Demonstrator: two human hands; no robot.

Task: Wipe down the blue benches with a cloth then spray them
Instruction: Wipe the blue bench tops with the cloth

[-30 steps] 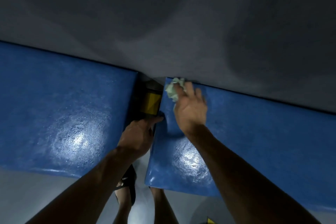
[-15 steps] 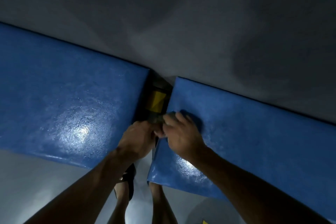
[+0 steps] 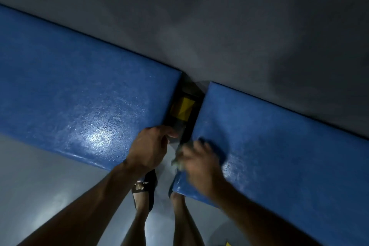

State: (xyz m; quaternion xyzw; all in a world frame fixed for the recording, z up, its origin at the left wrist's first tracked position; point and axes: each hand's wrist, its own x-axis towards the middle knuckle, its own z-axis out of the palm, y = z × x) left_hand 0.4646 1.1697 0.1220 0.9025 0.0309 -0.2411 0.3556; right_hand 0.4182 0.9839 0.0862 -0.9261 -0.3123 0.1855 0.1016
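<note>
- The wiping step is judged to be in hand; the right hand point(image 3: 201, 163) is laid over a pale cloth point(image 3: 178, 161) at the near left corner of the right bench point(image 3: 279, 146); the fingers are curled down on the cloth, so it is taken as gripped and pressed to the blue top; the hand is blurred, so finer detail cannot be told.
- The left hand point(image 3: 148, 149) is held at the gap between the benches, beside the near right corner of the left bench point(image 3: 79, 102); the fingers are bent; something greyish seems to be pinched at the fingertips, but what it is cannot be told.
- A yellow object point(image 3: 184, 109) is seen down in the gap, in shadow; its nature is unclear.
- Next, more of the right bench is judged to need wiping, with passes carried away from the corner; spraying is not yet begun, and no spray bottle is seen for certain.
- Counted: two benches, end to end along a grey wall point(image 3: 219, 16), apart by a narrow gap; one cloth; two hands; two feet on the floor point(image 3: 40, 185), a dark sandal point(image 3: 144, 185) visible on the left one.
</note>
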